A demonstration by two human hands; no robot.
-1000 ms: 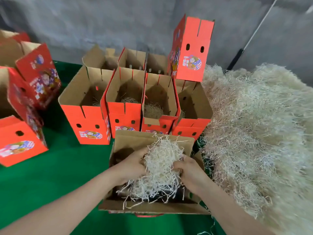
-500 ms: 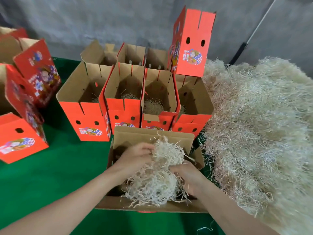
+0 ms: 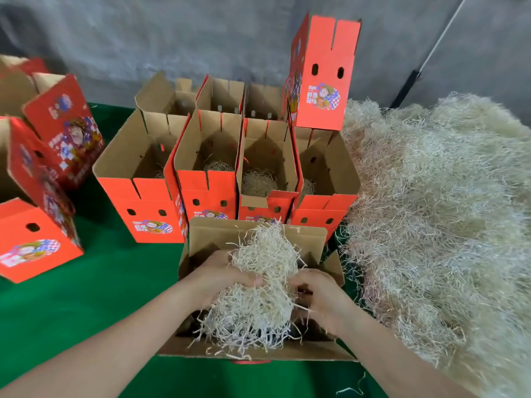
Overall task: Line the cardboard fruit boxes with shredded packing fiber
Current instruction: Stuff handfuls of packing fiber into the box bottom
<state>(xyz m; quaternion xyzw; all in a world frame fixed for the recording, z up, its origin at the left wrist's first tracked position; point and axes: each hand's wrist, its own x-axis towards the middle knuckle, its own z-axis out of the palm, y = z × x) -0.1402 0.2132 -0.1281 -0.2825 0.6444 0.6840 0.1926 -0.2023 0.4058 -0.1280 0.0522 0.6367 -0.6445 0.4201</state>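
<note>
Grip on fiber wad (image 3: 260, 300): left hand (image 3: 218, 278), right hand (image 3: 326, 301)

Fiber wad (image 3: 258, 285) in fingers (image 3: 244, 275): pale thin shredded strands, wiry, rough, matt. Box (image 3: 253, 234) under fingers: plain brown cardboard, matt. Boxes (image 3: 155, 208) beyond fingers: brown inside, red printed outside, smooth. Table (image 3: 86, 297): green cloth, matt, felt-like. Heap (image 3: 431, 211) right of fingers: same strands.

Place: packing workshop, fruit-box kind, pretty bare-bones
Boxes: loads of identical open red printed cardboard boxes (image 3: 149, 208) lined up in rows, more tipped over at left
Filler: huge loose heap of pale shredded packing fiber (image 3: 431, 211) right beside them
Surface: green cloth-covered work surface (image 3: 86, 297)
Backdrop: rough grey concrete wall (image 3: 143, 38)
</note>
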